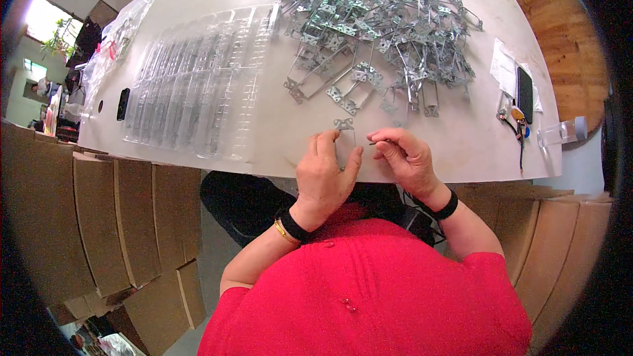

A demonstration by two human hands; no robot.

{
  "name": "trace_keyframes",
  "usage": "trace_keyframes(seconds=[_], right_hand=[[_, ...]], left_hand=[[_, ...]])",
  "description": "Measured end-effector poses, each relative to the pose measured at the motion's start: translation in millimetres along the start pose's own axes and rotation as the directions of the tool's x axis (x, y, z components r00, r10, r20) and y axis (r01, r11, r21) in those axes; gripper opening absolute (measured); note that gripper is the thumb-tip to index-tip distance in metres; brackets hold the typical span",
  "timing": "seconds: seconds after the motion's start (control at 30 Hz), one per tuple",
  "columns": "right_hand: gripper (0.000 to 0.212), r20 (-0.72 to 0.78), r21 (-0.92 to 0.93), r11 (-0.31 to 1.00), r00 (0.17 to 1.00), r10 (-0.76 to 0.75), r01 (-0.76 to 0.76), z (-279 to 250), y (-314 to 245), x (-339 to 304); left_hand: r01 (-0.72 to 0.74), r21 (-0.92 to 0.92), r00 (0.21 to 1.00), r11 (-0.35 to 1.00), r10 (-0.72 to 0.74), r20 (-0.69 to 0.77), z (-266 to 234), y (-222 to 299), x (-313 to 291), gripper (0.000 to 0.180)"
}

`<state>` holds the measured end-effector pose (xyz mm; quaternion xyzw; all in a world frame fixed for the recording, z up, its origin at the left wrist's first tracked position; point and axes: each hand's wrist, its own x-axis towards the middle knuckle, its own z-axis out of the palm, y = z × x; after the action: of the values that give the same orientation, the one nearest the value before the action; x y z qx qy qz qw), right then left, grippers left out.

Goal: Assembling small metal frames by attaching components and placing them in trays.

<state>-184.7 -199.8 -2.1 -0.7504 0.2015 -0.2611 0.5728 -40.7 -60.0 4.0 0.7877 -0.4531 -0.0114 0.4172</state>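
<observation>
Near the table's front edge, my left hand curls around a small metal wire-and-plate bracket, its thumb and fingers on either side. The bracket's stamped plate points away from me, and its near end is partly covered by the fingers. Just to the right, my right hand pinches a thin dark rod-like piece between thumb and forefinger; its tip points toward the bracket with a gap between them. Beyond both hands lies a big tangled pile of similar metal brackets.
Clear plastic trays spread over the table's left half, with a small black object beside them. At the right lie a black phone, keys and a clear cup. Cardboard boxes stand below the table's left edge.
</observation>
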Motion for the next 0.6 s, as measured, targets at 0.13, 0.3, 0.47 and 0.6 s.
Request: trace_keyframes(seconds=[0.13,0.3,0.47,0.6], right_hand=[[0.014,-0.025,0.037,0.997,0.998,-0.059,0.060,2.4,-2.2,0.9],[0.014,-0.045,0.067,0.996,0.997,-0.062,0.065,1.3,-1.7,-1.0],[0.015,-0.029,0.065,0.996,0.998,-0.064,0.066,0.3,2.4,-1.6],[0.017,-0.052,0.073,0.995,0.997,-0.057,0.061,1.8,2.1,-0.6]], left_hand=[[-0.014,0.058,0.999,0.998,0.012,0.034,-0.6,5.9,-3.8,0.051],[-0.080,0.073,0.995,0.994,0.076,0.056,-6.1,1.1,-3.3,0.055],[-0.128,0.059,0.984,0.990,0.119,0.131,-21.2,-6.8,-2.1,0.056],[-0.183,0.039,0.974,0.982,0.175,0.147,-24.3,-11.4,-3.2,0.053]])
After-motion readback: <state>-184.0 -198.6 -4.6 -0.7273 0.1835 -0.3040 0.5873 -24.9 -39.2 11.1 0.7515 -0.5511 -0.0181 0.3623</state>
